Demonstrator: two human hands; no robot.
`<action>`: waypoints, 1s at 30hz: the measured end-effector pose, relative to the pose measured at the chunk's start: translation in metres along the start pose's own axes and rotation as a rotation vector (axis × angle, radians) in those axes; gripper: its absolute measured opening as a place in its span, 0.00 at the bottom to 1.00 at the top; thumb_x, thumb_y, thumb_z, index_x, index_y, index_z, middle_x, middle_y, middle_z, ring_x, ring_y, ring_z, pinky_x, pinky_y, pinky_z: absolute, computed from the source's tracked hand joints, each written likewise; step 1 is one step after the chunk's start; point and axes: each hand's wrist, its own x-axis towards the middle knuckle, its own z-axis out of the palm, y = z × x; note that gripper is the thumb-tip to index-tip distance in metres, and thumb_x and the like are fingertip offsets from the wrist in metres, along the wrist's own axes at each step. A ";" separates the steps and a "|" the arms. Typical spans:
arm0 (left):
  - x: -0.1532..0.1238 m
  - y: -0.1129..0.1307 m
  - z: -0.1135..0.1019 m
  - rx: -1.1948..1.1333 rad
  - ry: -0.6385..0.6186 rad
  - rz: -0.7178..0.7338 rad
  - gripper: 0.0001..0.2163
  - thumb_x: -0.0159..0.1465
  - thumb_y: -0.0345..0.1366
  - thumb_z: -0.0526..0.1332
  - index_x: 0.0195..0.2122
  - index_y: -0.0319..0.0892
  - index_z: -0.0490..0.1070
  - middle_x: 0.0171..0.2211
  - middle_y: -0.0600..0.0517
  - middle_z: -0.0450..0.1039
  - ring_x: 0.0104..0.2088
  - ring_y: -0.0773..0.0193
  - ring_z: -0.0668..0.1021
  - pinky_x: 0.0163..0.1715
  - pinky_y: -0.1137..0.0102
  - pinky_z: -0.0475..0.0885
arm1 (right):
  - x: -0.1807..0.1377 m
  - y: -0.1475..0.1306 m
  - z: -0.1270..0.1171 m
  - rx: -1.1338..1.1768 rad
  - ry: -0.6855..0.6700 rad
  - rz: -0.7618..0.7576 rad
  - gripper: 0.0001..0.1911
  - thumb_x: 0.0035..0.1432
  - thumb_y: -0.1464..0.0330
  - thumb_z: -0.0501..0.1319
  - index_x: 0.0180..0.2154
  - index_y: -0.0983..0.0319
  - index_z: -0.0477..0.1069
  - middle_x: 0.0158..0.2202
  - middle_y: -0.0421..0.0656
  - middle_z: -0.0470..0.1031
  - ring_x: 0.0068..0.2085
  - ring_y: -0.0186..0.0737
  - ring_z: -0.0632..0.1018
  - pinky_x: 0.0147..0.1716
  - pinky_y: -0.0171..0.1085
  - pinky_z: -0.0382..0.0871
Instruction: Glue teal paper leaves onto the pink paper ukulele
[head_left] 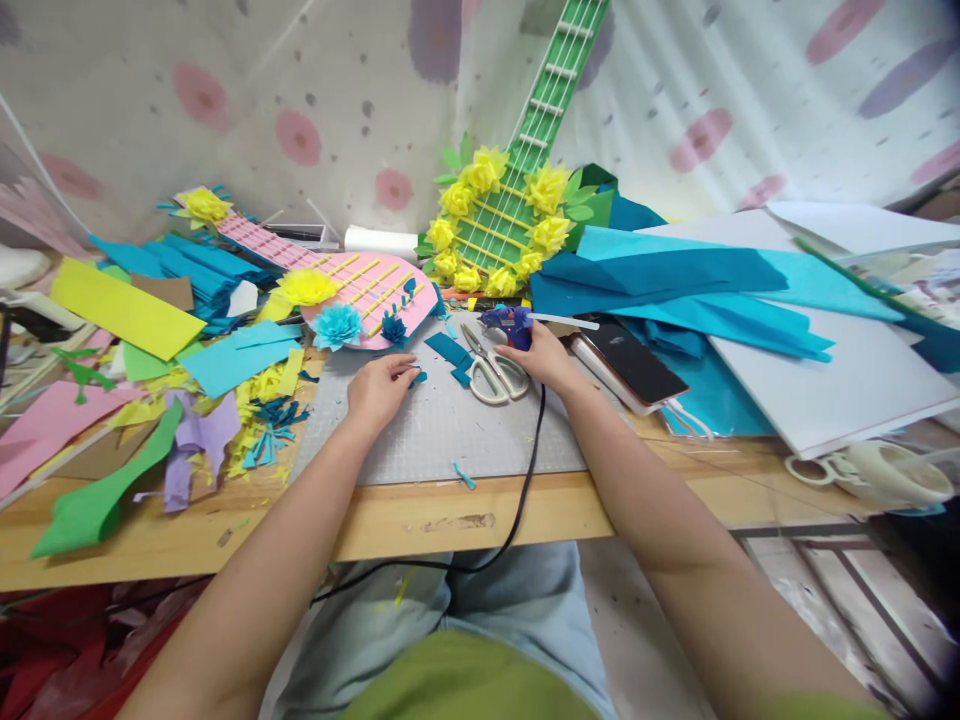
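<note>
My right hand (541, 358) is wrapped around a blue glue gun (508, 322) at the far edge of the grey cutting mat (442, 430); its black cord (525, 470) runs down over the table edge. My left hand (381, 388) rests on the mat with its fingers pinching a small dark blue paper piece (417, 377). White-handled scissors (491, 370) lie between the two hands. Just beyond sits a pink paper guitar (352, 290) with yellow and blue paper flowers.
A green paper guitar (517, 200) with yellow flowers leans on the wall. Coloured paper scraps (150, 380) cover the left of the wooden table. A phone (628, 362), teal crepe paper (675, 280) and white board (847, 380) lie right. A white mug (892, 470) stands at the edge.
</note>
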 end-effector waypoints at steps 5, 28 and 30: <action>0.000 0.000 -0.002 -0.052 0.053 -0.005 0.11 0.57 0.41 0.61 0.38 0.46 0.77 0.34 0.52 0.80 0.23 0.66 0.77 0.28 0.70 0.67 | -0.001 -0.006 0.011 0.009 0.017 0.131 0.24 0.52 0.57 0.62 0.48 0.64 0.69 0.44 0.53 0.75 0.47 0.53 0.75 0.45 0.47 0.67; 0.004 0.007 -0.010 -0.877 -0.006 -0.300 0.15 0.56 0.44 0.61 0.29 0.33 0.71 0.27 0.45 0.75 0.17 0.76 0.64 0.13 0.79 0.51 | -0.021 -0.027 0.025 0.333 0.086 -0.281 0.21 0.52 0.52 0.59 0.36 0.64 0.74 0.33 0.45 0.77 0.34 0.42 0.75 0.34 0.39 0.67; 0.004 0.004 -0.010 -0.790 0.006 -0.273 0.14 0.56 0.43 0.61 0.31 0.34 0.72 0.29 0.46 0.76 0.18 0.75 0.65 0.15 0.77 0.53 | -0.021 -0.028 0.024 0.301 0.058 -0.275 0.21 0.53 0.53 0.59 0.36 0.64 0.74 0.32 0.45 0.77 0.33 0.42 0.75 0.34 0.38 0.67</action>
